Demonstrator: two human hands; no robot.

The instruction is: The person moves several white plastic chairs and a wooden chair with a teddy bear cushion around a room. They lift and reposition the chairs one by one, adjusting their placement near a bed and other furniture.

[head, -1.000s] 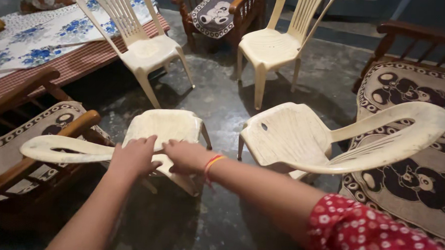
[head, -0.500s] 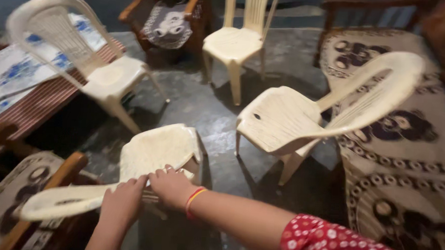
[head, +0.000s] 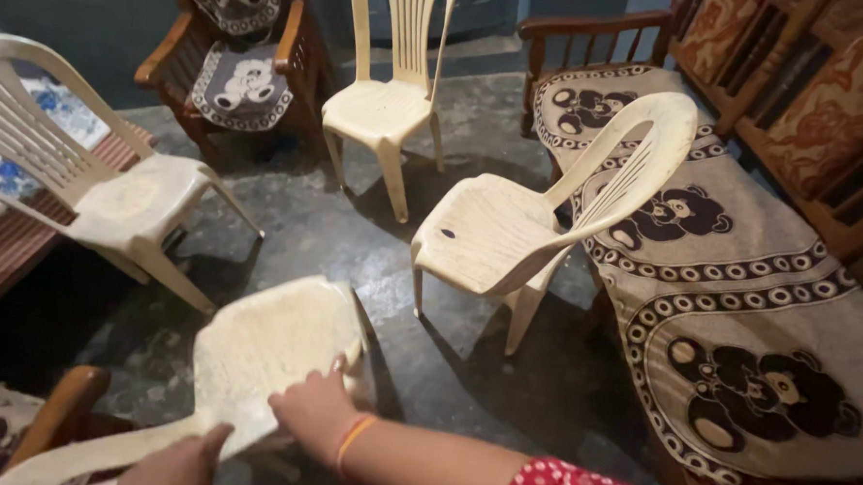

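Both hands' fingers grip cream plastic chair (scuffed, grimy, tilted): left hand, right hand.

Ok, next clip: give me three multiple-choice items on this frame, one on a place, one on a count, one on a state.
1. Where does the right hand rest?
A. on the near plastic chair
B. on the patterned sofa cover
C. on the floor

2. How many cream plastic chairs show?
A. two
B. four
C. six

3. How does the near plastic chair stand?
A. upright on all legs
B. tipped toward the person
C. stacked on another chair

Answers:
1. A, the fingers lie on the rear edge of its seat.
2. B, one under the hands, one left, one at the back, one right.
3. B, its backrest hangs low by the left hand.
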